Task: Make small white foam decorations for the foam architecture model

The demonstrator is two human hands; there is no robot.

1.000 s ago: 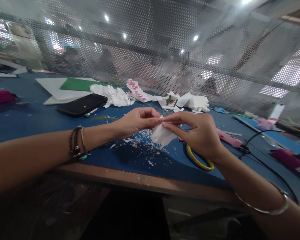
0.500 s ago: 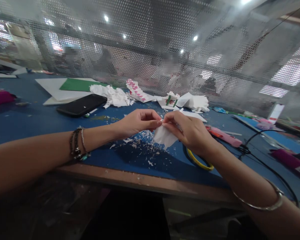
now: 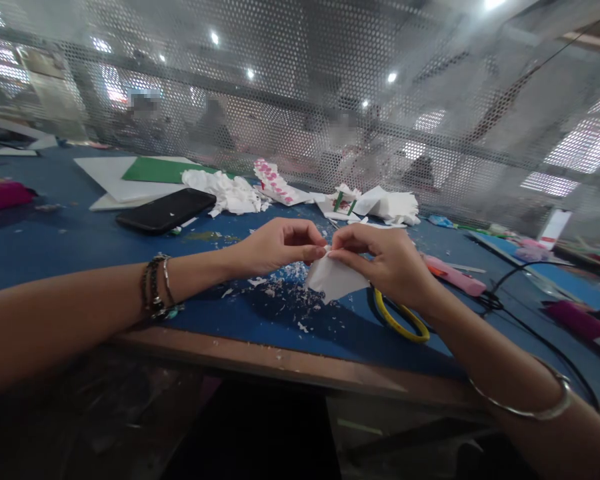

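Between the fingertips of both hands is a thin white piece of paper [image 3: 336,279], its loose part hanging below the pinch. My left hand [image 3: 280,247] holds its upper left edge between thumb and forefinger. Close beside it, my right hand [image 3: 380,257] pinches the same edge, thumb below and forefinger above. Small white paper scraps [image 3: 295,293] lie scattered on the blue tabletop [image 3: 190,310] under the hands. Scissors with yellow handle loops [image 3: 403,327] rest beneath my right wrist, their blades partly hidden.
A black phone [image 3: 166,211] lies at left, near white and green sheets [image 3: 155,170]. Crumpled white paper [image 3: 225,190] and a pink-dotted paper piece [image 3: 275,183] sit behind the hands. A pink glue gun [image 3: 455,275] with a black cord lies right. A perforated metal screen [image 3: 290,80] stands behind.
The hanging part of the paper has swung and spread to the right, looking flatter now. My right hand has shifted slightly right; my left hand stays nearly in place.
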